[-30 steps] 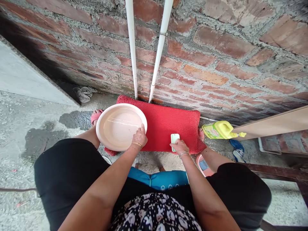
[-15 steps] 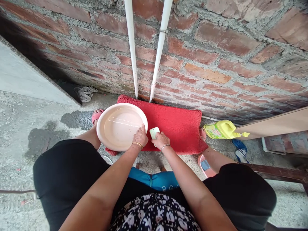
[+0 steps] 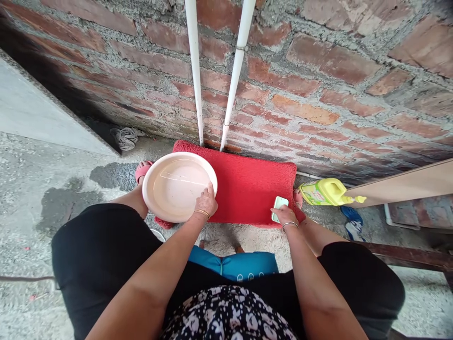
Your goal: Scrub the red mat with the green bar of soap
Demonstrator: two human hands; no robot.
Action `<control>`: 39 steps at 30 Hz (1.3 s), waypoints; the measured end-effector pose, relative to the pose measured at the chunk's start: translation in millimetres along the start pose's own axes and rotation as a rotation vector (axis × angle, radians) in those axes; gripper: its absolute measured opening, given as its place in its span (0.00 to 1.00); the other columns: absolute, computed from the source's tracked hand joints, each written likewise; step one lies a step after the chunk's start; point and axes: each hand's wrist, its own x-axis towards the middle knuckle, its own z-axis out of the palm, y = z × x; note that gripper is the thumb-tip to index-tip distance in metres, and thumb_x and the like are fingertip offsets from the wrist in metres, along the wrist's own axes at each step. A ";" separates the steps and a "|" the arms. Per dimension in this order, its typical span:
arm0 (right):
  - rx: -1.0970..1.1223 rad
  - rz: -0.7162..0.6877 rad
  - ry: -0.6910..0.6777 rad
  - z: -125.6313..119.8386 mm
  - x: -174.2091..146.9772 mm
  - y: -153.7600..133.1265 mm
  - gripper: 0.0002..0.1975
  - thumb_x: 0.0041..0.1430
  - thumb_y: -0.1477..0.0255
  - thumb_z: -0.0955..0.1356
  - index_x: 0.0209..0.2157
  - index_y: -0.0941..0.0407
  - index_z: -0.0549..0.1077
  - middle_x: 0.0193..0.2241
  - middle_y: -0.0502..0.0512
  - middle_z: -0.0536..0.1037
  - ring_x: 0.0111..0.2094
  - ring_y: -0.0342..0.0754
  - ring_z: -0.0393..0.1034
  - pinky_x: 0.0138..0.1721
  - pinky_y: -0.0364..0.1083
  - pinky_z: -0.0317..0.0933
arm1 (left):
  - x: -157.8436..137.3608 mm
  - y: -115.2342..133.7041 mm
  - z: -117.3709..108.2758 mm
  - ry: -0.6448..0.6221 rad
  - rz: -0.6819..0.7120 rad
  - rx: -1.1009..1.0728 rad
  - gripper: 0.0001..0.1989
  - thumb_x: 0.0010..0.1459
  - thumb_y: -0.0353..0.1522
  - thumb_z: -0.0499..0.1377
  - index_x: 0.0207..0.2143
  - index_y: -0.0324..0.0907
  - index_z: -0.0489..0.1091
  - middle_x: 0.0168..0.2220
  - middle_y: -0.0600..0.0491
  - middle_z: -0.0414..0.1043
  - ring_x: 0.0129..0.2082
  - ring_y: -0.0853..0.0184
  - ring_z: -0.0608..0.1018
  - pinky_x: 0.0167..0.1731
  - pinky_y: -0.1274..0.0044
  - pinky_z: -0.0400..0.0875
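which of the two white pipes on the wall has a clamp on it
The right white pipe, the slanted one, has a metal clamp near its top. The left white pipe shows none.

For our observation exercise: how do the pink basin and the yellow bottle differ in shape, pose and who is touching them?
The pink basin is round, wide and open, resting upright partly on the red mat; the yellow bottle is narrow, capped and lying on its side on the ground. The left hand grips the basin's rim; no hand touches the bottle. Both look like plastic.
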 end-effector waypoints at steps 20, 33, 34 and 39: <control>-0.139 -0.584 -0.005 42.5 -57.6 -172.6 0.22 0.50 0.52 0.66 0.42 0.51 0.70 0.43 0.55 0.69 0.42 0.51 0.68 0.39 0.47 0.59 | -0.4 0.4 2.3 0.012 0.011 -0.011 0.37 0.53 0.27 0.47 0.64 0.36 0.36 0.52 0.39 0.61 0.49 0.58 0.69 0.45 0.69 0.66; -0.040 -0.051 0.049 -4.3 6.2 -43.0 0.27 0.52 0.50 0.63 0.46 0.54 0.69 0.44 0.63 0.70 0.44 0.55 0.68 0.39 0.50 0.60 | -3.5 2.8 -5.1 -0.007 -0.008 -0.010 0.39 0.53 0.25 0.46 0.65 0.38 0.32 0.52 0.40 0.61 0.50 0.60 0.68 0.45 0.70 0.65; -0.034 -0.082 0.060 -1.4 0.2 -55.1 0.27 0.52 0.50 0.63 0.46 0.54 0.69 0.44 0.63 0.70 0.44 0.55 0.68 0.39 0.49 0.60 | -3.2 2.7 -4.5 -0.005 -0.007 -0.009 0.39 0.53 0.25 0.46 0.65 0.38 0.33 0.52 0.40 0.62 0.50 0.60 0.68 0.45 0.70 0.66; -0.057 -0.433 0.038 28.6 -43.5 -136.4 0.22 0.51 0.51 0.64 0.41 0.50 0.71 0.41 0.55 0.70 0.40 0.50 0.69 0.38 0.46 0.60 | -1.3 2.1 -1.0 0.003 -0.007 -0.002 0.39 0.53 0.25 0.46 0.65 0.38 0.34 0.52 0.40 0.62 0.49 0.59 0.68 0.45 0.70 0.65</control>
